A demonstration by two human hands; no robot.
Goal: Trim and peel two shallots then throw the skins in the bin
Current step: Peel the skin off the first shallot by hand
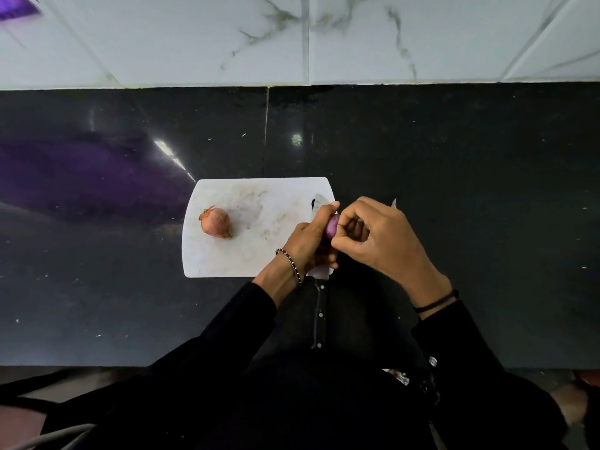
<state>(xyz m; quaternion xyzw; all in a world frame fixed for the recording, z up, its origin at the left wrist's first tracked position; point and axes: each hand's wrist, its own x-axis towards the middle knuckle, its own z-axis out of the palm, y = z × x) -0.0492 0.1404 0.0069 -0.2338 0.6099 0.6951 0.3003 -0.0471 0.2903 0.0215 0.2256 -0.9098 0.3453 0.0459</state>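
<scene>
Purple peeled shallot [332,226]: clasped by left hand [308,243], right hand [381,237] pinching it.
Brown unpeeled shallot [217,223]: lying on white plastic board [253,258].

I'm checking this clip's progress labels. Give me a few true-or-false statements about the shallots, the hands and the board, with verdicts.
1. The left hand and the right hand both hold the purple shallot. True.
2. The brown shallot lies on the counter, off the board. False: it lies on the board, on its left part.
3. The brown shallot has its skin on. True.
4. The left hand rests flat and empty on the board. False: its fingers are curled round the purple shallot.
5. The purple shallot is held at the board's left edge. False: it is at the right edge.
</scene>
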